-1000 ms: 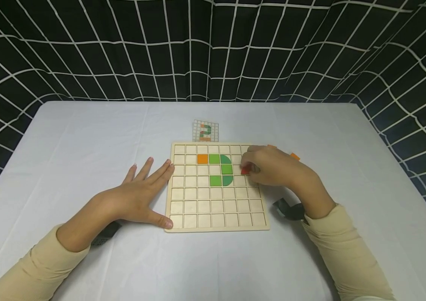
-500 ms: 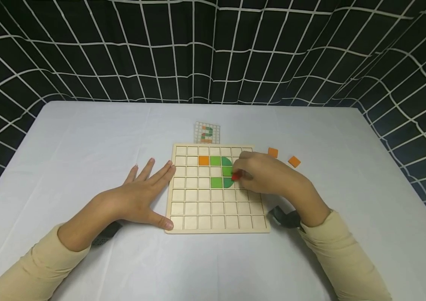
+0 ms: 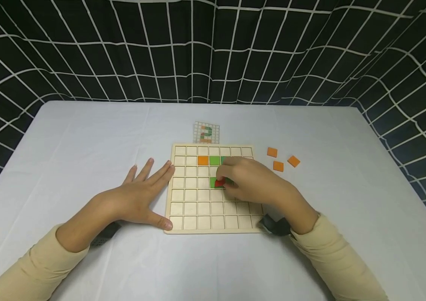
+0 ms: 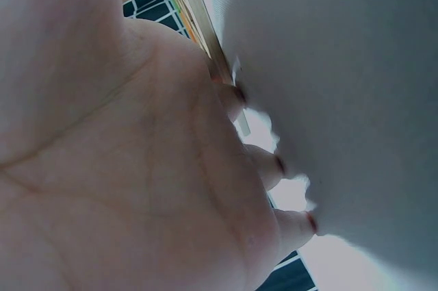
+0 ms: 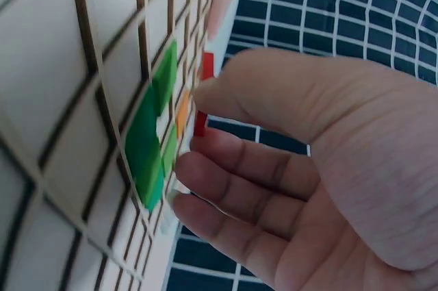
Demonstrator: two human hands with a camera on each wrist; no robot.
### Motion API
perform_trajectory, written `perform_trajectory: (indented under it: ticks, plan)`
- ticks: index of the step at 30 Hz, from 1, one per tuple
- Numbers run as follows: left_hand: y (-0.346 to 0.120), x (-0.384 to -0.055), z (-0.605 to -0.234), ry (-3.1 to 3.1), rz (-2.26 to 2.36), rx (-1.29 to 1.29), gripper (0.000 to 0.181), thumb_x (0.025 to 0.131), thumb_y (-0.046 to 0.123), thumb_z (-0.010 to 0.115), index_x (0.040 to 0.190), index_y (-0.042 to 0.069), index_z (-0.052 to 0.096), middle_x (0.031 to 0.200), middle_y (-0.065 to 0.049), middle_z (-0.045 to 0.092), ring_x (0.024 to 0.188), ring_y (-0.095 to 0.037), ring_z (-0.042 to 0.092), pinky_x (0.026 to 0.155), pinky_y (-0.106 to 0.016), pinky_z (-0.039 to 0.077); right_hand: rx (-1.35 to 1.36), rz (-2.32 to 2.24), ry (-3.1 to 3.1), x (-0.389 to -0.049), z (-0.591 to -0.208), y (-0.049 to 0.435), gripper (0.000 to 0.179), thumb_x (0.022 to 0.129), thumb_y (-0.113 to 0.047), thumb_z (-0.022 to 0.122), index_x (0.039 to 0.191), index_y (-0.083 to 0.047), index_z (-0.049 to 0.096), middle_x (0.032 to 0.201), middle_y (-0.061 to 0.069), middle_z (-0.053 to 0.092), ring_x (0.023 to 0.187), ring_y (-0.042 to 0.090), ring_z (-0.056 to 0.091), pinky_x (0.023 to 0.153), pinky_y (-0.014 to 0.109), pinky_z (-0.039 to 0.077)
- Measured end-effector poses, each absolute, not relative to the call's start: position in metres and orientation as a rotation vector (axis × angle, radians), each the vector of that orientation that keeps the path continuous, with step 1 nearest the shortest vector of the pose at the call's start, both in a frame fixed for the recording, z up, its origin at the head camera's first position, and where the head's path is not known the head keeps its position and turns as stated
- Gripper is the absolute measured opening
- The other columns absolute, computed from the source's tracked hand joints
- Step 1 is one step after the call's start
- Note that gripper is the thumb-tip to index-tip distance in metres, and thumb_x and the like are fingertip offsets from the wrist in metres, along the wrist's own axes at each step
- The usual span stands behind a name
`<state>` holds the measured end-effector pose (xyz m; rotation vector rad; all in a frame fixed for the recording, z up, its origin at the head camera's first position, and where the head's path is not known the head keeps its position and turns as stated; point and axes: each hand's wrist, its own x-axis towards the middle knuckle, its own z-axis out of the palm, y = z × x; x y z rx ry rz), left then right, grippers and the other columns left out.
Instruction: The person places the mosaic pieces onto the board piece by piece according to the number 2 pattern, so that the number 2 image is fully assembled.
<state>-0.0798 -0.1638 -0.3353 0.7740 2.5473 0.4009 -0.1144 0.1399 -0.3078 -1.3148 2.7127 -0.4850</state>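
A wooden grid board (image 3: 216, 216) lies on the white table. My right hand (image 3: 252, 179) is over its upper right part, pinching a red tile (image 3: 219, 183) between thumb and fingertips; the red tile (image 5: 207, 65) shows edge-on close to the board in the right wrist view. On the board sit an orange square tile (image 3: 203, 160) and a green square tile (image 3: 214, 160). Another green tile is partly covered by the red one, and the teal tiles are mostly hidden by the hand. My left hand (image 3: 137, 200) lies spread, thumb and fingertips at the board's left edge.
Several loose orange tiles, one of them a square (image 3: 278, 166), lie right of the board. Behind it is a small pattern card (image 3: 206, 132) with a coloured figure on a grid. A dark curtain with a white grid (image 3: 160, 54) rises beyond the table.
My right hand has moved left across the board with the red tile, over the green and teal tiles. The loose orange tiles have come into view. The left hand stays in place.
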Motion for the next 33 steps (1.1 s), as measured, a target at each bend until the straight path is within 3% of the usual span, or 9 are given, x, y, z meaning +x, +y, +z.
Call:
perform_trajectory:
  ticks: [10, 28, 33]
  plan:
    - [-0.164, -0.080, -0.335, 2.549, 0.396, 0.771, 0.137, 0.066, 0.086, 0.064, 0.162, 0.008, 0.003, 0.168, -0.006, -0.004, 0.148, -0.045, -0.013, 0.111, -0.071, -0.005, -1.369, -0.418, 2.826, -0.107, -0.321, 0.120, 0.013, 0.083, -0.002, 0.076, 0.085, -0.014, 0.072, 0.082, -0.004, 0.060, 0.076, 0.013, 0.056, 0.065, 0.025, 0.048]
    - [-0.164, -0.081, -0.335, 2.553, 0.386, 0.774, 0.137, 0.066, 0.085, 0.065, 0.162, 0.010, 0.002, 0.168, -0.005, -0.004, 0.148, -0.044, -0.014, 0.110, -0.071, -0.006, -1.458, -0.486, 2.830, -0.105, -0.329, 0.111, 0.012, 0.087, -0.002, 0.074, 0.090, -0.012, 0.078, 0.089, -0.004, 0.070, 0.086, 0.016, 0.062, 0.079, 0.028, 0.051]
    - [-0.164, -0.081, -0.335, 2.550, 0.398, 0.774, 0.137, 0.066, 0.085, 0.065, 0.162, 0.009, 0.002, 0.168, -0.005, -0.004, 0.148, -0.044, -0.013, 0.110, -0.071, -0.006, -1.464, -0.268, 2.831, -0.090, -0.321, 0.110, 0.005, 0.092, -0.006, 0.069, 0.093, -0.005, 0.073, 0.098, 0.005, 0.071, 0.089, 0.021, 0.065, 0.082, 0.032, 0.053]
